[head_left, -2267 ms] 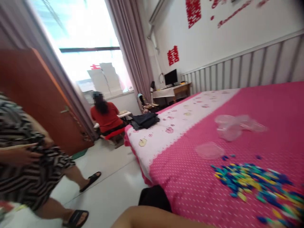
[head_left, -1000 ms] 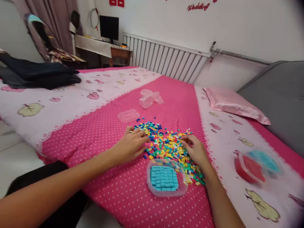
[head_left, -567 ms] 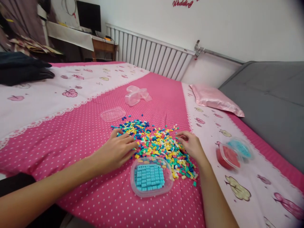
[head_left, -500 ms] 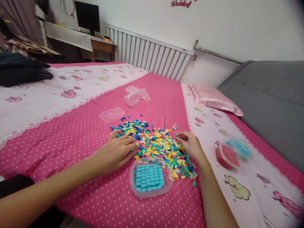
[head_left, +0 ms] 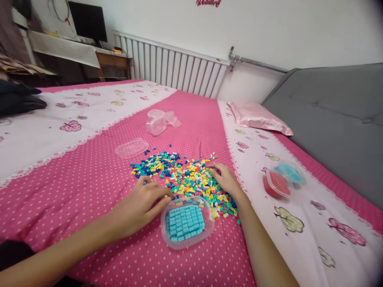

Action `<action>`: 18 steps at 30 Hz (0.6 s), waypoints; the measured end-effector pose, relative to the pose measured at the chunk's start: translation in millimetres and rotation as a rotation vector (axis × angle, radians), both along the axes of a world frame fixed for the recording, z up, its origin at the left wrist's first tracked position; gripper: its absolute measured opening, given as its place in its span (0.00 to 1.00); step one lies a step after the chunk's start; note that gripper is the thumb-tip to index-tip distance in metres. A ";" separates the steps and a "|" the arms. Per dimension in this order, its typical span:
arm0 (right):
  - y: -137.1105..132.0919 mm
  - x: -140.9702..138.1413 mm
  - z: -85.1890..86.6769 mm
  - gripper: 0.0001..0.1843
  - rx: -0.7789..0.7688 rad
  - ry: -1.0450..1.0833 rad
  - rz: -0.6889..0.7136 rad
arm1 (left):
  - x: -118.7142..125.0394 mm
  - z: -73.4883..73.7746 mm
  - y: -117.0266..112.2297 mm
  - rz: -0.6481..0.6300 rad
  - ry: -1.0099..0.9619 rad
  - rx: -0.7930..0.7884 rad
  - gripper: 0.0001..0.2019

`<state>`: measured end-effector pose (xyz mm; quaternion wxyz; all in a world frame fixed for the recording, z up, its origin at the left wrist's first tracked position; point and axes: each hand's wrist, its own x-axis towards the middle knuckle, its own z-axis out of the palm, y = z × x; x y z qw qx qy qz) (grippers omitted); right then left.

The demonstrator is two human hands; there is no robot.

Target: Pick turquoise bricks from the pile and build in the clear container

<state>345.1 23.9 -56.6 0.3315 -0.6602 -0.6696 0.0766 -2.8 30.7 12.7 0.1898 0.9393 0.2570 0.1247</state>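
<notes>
A heap of small toy building bricks [head_left: 194, 179] in yellow, blue, green, red and white lies spread on the bed. My right hand [head_left: 226, 181] rests at the heap's right side, its fingers parted and touching bricks. At the lower left edge is my left hand [head_left: 145, 202], palm down with fingers loosely bent and apart. Its fingertips are close to the rim of a clear plastic container [head_left: 188, 244]. Inside that container, light blue bricks [head_left: 184, 223] sit in neat rows. No brick is visible in either hand.
A clear lid [head_left: 131, 148] and several stacked clear containers [head_left: 158, 124] lie beyond the heap. To the right stand a container of red bricks [head_left: 277, 185] and one of blue bricks [head_left: 290, 172]. A pink pillow [head_left: 259, 118] lies by the grey headboard [head_left: 329, 99].
The view has shifted slightly to the right. My left hand has come nearer to the container's rim. My right hand has moved a little over the heap, its fingers now more spread.
</notes>
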 end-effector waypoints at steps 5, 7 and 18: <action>-5.0 -5.2 10.3 0.20 0.020 -0.061 0.032 | -1.9 1.7 -2.0 0.053 -0.055 -0.206 0.19; -7.1 -9.4 15.5 0.19 0.025 -0.085 0.048 | -1.9 2.1 -4.4 0.033 -0.054 -0.287 0.18; -8.0 -27.1 5.3 0.20 -0.054 -0.120 0.080 | 10.5 -8.8 -9.0 -0.035 -0.212 -0.575 0.19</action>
